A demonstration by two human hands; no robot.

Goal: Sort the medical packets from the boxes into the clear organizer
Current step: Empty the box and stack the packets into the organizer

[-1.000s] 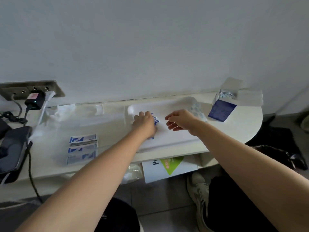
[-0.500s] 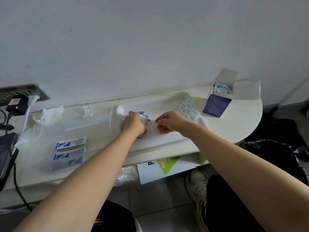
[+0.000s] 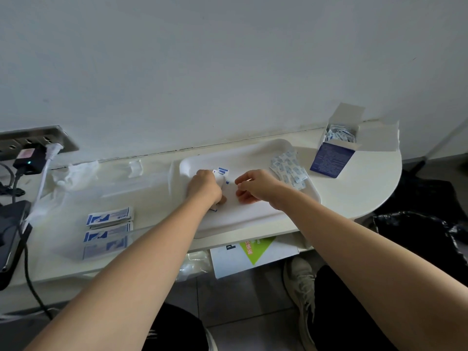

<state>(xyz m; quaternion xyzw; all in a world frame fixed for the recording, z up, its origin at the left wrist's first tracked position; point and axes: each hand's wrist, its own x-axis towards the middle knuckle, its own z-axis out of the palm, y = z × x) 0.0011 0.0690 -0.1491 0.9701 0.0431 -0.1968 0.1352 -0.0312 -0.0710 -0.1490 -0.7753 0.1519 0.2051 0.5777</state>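
A big pale wall (image 3: 228, 59) fills the far side of the room. Against it stands a long white table (image 3: 354, 191) with a round right end. Under the table is a grey tile floor (image 3: 240, 315), with a pale shoe (image 3: 300, 282) on it and a white paper with a green shape (image 3: 253, 252) sticking out from below.

On the left part of the table lies the clear organizer (image 3: 76, 203). Three blue and white packets (image 3: 109, 231) sit in its near part, one behind the other. Just to its right is a white tray (image 3: 243, 216).

Both hands are over the tray. The left hand (image 3: 205, 184) has its fingers curled tight around a small bunch of blue and white packets (image 3: 220, 173). The right hand (image 3: 255, 186) is just beside it with bent fingers, and I cannot tell if it pinches anything.

A pile of little packets (image 3: 288, 168) lies at the right end of the tray. Right of the tray stands an open blue and white box (image 3: 331, 159) with more little packets inside.

On the far left, a black charger (image 3: 25, 160) and a white plug (image 3: 52, 150) are stuck in a wall socket strip (image 3: 60, 140).
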